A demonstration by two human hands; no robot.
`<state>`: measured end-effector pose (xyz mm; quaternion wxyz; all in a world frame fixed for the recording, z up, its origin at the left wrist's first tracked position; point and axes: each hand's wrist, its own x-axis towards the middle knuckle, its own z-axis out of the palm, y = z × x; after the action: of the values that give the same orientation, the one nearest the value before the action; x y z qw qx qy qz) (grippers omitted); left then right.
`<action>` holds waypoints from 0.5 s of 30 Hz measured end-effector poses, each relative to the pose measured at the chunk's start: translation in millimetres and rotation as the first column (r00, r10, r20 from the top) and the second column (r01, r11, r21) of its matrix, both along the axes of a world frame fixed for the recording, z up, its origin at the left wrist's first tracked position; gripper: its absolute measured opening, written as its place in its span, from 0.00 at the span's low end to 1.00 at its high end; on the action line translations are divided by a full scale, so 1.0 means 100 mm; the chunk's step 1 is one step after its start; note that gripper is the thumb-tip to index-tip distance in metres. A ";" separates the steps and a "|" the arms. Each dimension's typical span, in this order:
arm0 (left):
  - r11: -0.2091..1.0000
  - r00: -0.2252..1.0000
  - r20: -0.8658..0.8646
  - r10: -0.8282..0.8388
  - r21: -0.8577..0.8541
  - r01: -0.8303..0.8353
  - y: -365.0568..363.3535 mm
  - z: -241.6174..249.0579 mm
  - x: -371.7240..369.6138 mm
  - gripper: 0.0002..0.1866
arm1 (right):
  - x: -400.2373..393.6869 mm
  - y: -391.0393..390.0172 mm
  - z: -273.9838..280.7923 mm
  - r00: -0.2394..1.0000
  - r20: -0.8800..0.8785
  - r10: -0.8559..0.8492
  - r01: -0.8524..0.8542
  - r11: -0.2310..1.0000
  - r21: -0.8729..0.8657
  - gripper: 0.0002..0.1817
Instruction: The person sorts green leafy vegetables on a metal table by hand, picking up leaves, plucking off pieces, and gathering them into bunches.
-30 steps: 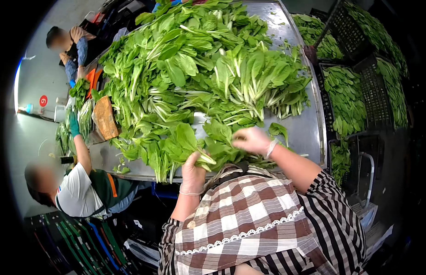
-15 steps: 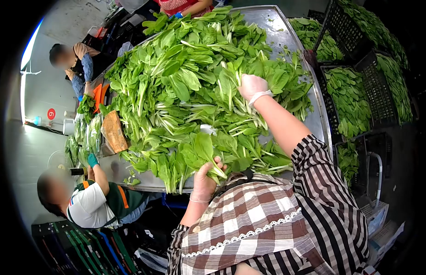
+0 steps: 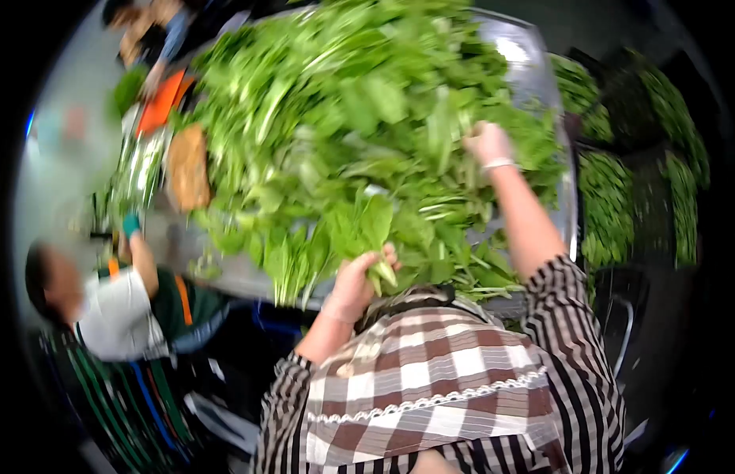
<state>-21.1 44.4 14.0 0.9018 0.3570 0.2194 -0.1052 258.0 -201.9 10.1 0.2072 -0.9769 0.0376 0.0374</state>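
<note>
A big heap of bok choy (image 3: 336, 110), with oval green leaves and pale stems, covers the metal table (image 3: 545, 47). Close to my body, my left hand (image 3: 359, 276), in a thin clear glove, is closed around the stem ends of a small bunch of bok choy (image 3: 375, 221); its leaves point away from me. My gloved right hand (image 3: 490, 144) reaches into the right side of the heap, its fingers curled at the stems of more bok choy (image 3: 444, 130). Motion blurs this hand, and leaves partly cover its fingertips.
Black crates of greens (image 3: 604, 205) stand along the right. A wooden block (image 3: 189, 167) and an orange piece (image 3: 160, 103) sit at the table's left. One person with a teal glove (image 3: 131, 224) works at left, another person (image 3: 150, 35) farther back. Stacked crates (image 3: 122, 403) are lower left.
The view has shifted and blurred. My right hand appears farther right, still at the heap with curled fingers. My left hand keeps its bunch near my body.
</note>
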 end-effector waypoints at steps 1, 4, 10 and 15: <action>0.999 0.998 -0.031 0.049 -0.018 -0.049 0.04 -0.04 0.02 0.20 | 0.09 -0.12 -0.01 0.999 -0.005 0.032 -0.032 0.990 0.135 0.16; 0.972 0.983 0.067 0.169 0.155 -0.178 0.36 -0.13 -0.12 0.16 | -0.01 -0.19 0.39 0.984 -0.097 -0.151 0.179 0.798 0.575 0.17; 0.577 0.924 0.071 0.376 0.762 -0.293 1.15 -0.27 -0.69 0.13 | -0.68 -0.34 0.75 0.986 -0.032 -0.161 0.115 0.537 0.836 0.05; -0.148 0.937 -0.192 0.293 0.959 0.243 1.17 -0.53 -0.64 0.51 | -1.38 -0.36 0.52 0.997 -0.026 0.067 -0.008 0.465 0.885 0.03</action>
<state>-84.7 161.5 -39.3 0.2596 0.8842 0.3844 0.0552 119.8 -238.3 61.9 0.6803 -0.7282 -0.0025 0.0838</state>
